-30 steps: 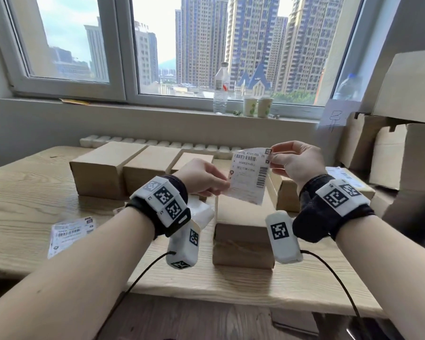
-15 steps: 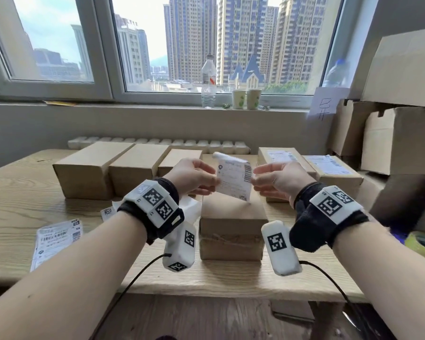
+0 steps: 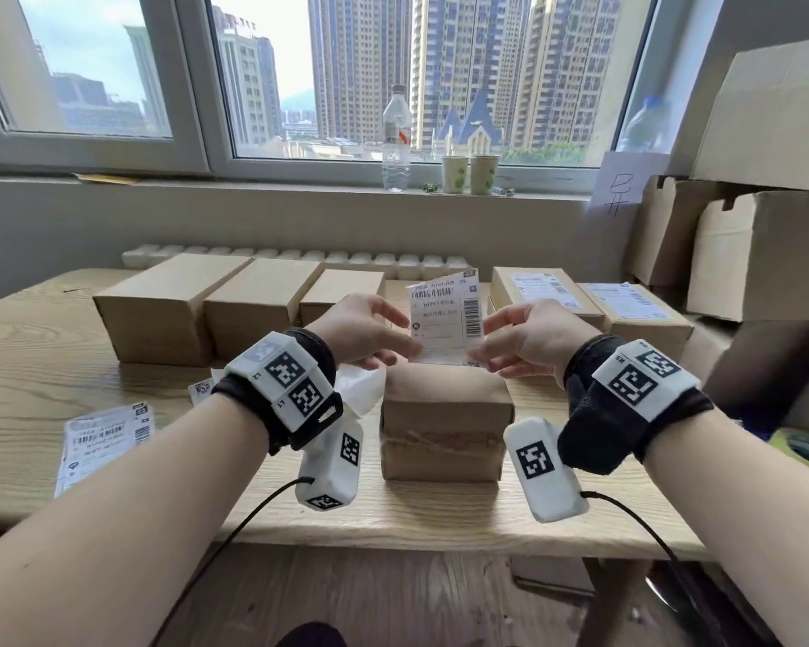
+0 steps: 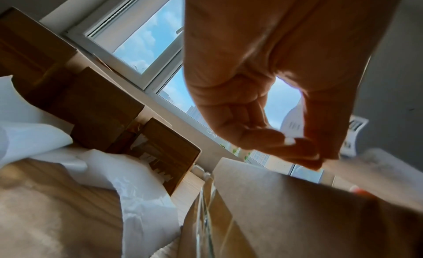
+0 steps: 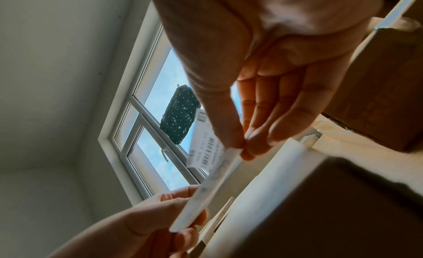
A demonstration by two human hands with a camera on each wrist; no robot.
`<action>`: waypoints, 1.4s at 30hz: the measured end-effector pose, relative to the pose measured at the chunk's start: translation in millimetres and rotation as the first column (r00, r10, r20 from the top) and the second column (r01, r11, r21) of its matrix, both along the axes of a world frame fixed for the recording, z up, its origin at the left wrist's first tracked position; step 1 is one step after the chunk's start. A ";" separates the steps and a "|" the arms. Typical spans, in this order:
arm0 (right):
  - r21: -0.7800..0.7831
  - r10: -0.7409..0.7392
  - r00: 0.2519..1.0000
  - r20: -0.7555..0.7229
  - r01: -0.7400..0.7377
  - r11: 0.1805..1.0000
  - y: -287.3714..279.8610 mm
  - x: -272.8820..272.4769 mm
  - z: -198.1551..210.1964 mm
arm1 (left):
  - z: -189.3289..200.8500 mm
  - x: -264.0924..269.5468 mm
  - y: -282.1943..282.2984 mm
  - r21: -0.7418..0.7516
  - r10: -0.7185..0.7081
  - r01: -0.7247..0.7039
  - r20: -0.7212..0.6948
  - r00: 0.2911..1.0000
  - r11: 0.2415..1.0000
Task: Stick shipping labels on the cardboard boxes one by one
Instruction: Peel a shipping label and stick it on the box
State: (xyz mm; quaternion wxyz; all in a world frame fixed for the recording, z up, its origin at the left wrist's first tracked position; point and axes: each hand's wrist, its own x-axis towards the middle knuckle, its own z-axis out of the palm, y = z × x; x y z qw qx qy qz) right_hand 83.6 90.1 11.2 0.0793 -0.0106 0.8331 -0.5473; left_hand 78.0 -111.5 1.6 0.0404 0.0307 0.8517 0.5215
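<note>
Label lowered over the box, ready to stick.

Both hands have brought the shipping label (image 3: 445, 318) down from chest height; its lower edge now meets the cardboard box (image 3: 444, 422) near the table's front edge. Left hand (image 3: 363, 330) and right hand (image 3: 528, 336) pinch its lower corners. Only the right wrist view shows fingers (image 5: 254, 135) pressed on its edge.

Label (image 3: 444, 319) print too small to read; its lower edge hidden behind both hands. Left hand (image 3: 363, 336) fingertips hidden behind label in head view. Top of near box (image 3: 444, 413) partly covered by label and hands. Loose labels (image 3: 104, 438) on desk (image 3: 113, 483): text unreadable. Stacked cartons (image 3: 762, 254) cut off at right edge. Box (image 5: 309, 207) in right wrist view blurred, dark.
</note>
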 end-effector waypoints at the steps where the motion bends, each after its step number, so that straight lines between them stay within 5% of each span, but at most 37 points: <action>1: 0.032 0.008 1.000 0.001 -0.008 0.999 -0.7 1.3 0.5 | 0.3 0.8 -0.1 -0.035 -0.007 0.007 0.005 1.000 0.999; 14: 0.241 0.024 0.999 -0.028 -0.017 0.970 -7.2 4.7 -0.7 | -1.3 4.7 2.0 -0.207 -0.020 0.021 0.004 1.000 0.978; 42: 0.272 0.051 0.999 -0.017 -0.045 0.961 -7.1 3.7 -3.2 | -4.2 -1.3 -0.4 -0.227 -0.052 0.055 0.018 0.998 0.972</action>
